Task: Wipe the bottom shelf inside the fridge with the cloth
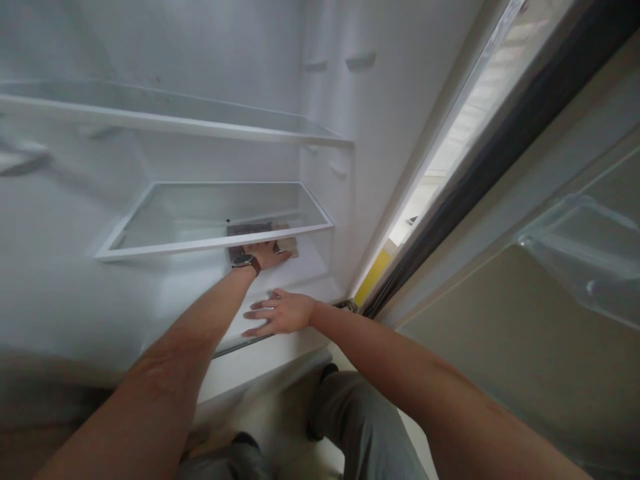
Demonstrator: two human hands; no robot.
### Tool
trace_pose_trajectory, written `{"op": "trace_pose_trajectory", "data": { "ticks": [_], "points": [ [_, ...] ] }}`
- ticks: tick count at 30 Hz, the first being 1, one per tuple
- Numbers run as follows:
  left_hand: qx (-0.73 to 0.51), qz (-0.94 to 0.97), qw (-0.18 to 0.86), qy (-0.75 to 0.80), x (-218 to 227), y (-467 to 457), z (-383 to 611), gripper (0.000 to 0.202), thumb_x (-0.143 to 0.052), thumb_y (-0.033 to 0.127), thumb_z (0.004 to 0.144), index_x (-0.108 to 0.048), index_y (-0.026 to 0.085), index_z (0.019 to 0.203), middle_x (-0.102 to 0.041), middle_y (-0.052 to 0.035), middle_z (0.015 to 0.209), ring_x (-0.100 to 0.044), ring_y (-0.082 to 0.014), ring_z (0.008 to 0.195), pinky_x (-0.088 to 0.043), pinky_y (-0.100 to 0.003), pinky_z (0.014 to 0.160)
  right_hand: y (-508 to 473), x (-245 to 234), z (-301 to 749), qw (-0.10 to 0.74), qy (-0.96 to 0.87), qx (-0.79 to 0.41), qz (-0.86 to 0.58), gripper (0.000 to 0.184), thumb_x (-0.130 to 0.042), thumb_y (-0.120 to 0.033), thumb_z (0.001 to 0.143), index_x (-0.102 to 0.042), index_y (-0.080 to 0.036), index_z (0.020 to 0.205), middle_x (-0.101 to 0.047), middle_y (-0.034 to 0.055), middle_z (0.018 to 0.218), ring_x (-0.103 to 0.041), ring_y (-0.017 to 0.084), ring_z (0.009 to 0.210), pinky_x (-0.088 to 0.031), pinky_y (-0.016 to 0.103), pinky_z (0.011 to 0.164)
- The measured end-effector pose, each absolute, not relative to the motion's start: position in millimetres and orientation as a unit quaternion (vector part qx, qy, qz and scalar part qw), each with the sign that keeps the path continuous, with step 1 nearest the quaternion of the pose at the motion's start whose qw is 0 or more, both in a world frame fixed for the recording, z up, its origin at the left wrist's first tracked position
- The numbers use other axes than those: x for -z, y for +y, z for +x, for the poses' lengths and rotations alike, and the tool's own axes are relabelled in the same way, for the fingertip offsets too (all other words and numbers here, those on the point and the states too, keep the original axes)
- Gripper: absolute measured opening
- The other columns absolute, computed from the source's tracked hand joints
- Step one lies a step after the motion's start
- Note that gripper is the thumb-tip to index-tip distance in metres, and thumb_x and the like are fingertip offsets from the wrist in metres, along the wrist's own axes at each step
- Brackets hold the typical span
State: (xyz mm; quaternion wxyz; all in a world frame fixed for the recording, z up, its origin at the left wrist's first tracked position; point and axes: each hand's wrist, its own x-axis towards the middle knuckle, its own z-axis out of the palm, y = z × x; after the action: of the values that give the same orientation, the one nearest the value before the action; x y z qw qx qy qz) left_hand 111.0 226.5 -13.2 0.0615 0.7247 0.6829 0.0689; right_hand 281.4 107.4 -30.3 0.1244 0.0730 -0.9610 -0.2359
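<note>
My left hand (265,253), with a dark round watch on its wrist, reaches under the lower glass shelf (215,248). Its fingers are spread on a flat cloth (236,253), brownish purple on the left and beige on the right, which lies on the white fridge floor (313,263). Part of the cloth shows dimly through the glass. Nearer to me, my right hand (285,312) is open and holds nothing. Its fingers spread leftward over the front of the fridge floor; whether they touch it I cannot tell.
Above spans another glass shelf (175,123) with a white front edge. Small shelf supports (360,61) stick out from the right wall. The open fridge door (500,293) stands at the right, with a clear plastic door bin (590,247). My knee (360,413) is below the front edge.
</note>
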Motion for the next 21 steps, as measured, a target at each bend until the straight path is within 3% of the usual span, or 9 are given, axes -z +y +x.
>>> {"op": "trace_pose_trajectory", "data": {
  "ticks": [3,6,16,21],
  "points": [
    [-0.035,0.712,0.067,0.698,11,200,123,0.107,-0.034,0.091,0.084,-0.018,0.031,0.171,-0.016,-0.0147,0.177,-0.010,-0.0528,0.159,-0.010,-0.078,0.120,107,31,283,0.123,-0.963,0.228,0.067,0.041,-0.043,-0.035,0.111,-0.056,-0.041,0.149,-0.054,0.0070,0.155,-0.051,0.024,0.135,-0.041,0.038,0.087],
    [-0.018,0.714,0.088,0.694,5,176,136,0.107,-0.031,0.091,0.085,-0.013,0.032,0.172,-0.007,-0.0121,0.178,0.002,-0.0521,0.160,-0.004,-0.079,0.120,106,30,283,0.112,-0.967,0.218,0.066,0.041,-0.046,-0.038,0.110,-0.056,-0.039,0.150,-0.054,0.0090,0.155,-0.052,0.025,0.132,-0.040,0.038,0.090],
    [0.014,0.709,0.127,0.694,0,144,158,0.102,-0.035,0.087,0.087,-0.011,0.035,0.171,-0.001,-0.0091,0.179,0.007,-0.0501,0.161,0.001,-0.079,0.119,106,28,283,0.085,-0.971,0.208,0.081,0.041,-0.049,-0.039,0.108,-0.058,-0.035,0.147,-0.058,0.0102,0.150,-0.056,0.023,0.127,-0.042,0.037,0.092],
    [-0.015,0.725,0.116,0.679,1,145,161,0.104,-0.044,0.082,0.083,-0.015,0.034,0.170,-0.005,-0.0064,0.179,0.011,-0.0489,0.160,-0.003,-0.078,0.120,108,31,282,0.087,-0.972,0.200,0.084,0.039,-0.051,-0.036,0.107,-0.061,-0.035,0.144,-0.059,0.0097,0.149,-0.057,0.023,0.129,-0.044,0.039,0.100]
  ]
}}
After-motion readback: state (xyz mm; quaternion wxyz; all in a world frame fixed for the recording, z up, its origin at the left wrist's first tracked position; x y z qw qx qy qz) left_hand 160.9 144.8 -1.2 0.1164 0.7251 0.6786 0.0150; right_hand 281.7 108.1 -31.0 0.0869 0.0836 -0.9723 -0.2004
